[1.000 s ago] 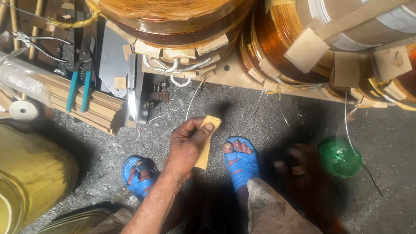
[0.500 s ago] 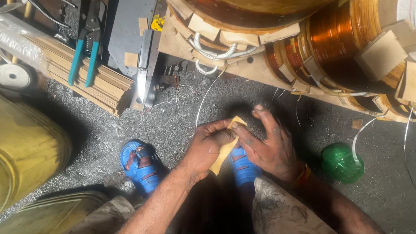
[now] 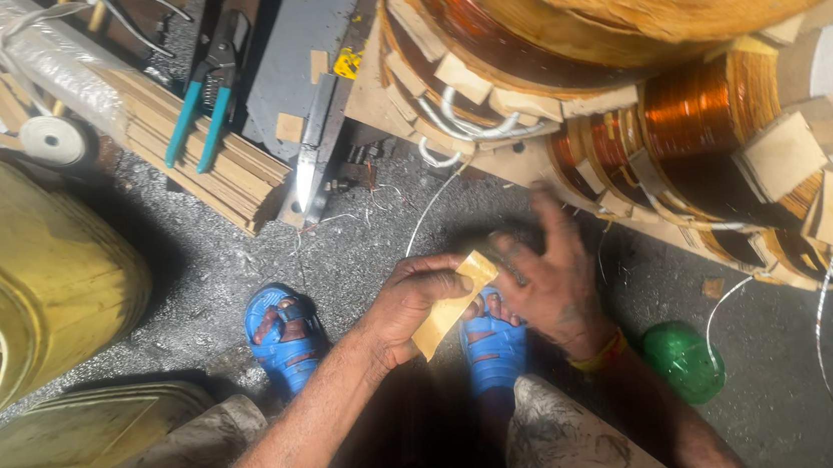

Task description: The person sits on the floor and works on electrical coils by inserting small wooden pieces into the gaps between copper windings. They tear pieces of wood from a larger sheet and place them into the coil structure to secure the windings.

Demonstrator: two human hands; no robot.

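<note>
A: Entry, head view. Left hand (image 3: 412, 300) — state of grip?

B: Closed on a tan pressboard strip (image 3: 451, 304). Thumb lies over the upper face, fingers curl beneath. The strip runs on a slant, upper end near the right hand, lower end pointing toward the knees.

A: Right hand (image 3: 551, 277)?

B: Fingers spread and loose, holding nothing that I can see. Fingertips sit at the strip's upper end; actual contact cannot be told. A yellow-red band circles that wrist.

A: Location of the strip relative to the floor?

B: Held in the air above the gritty grey floor (image 3: 239, 270), just over the right blue sandal (image 3: 492, 348). The left blue sandal (image 3: 285, 338) is apart, to the left of the hands.

A: Surroundings?

B: Directly beyond the hands, large copper-wire coils (image 3: 687, 110) with tan insulation blocks wedged between layers; white leads loop out of them. A green bottle (image 3: 684, 361) lies on the floor just beside the right forearm. Further up-left: teal-handled pliers (image 3: 205, 107) resting on a stack of thin wooden strips (image 3: 220, 171), grey metal shears (image 3: 315, 168) beside them, a roll of white tape (image 3: 54, 140). A yellow metal container (image 3: 29, 278) fills the left edge.
</note>
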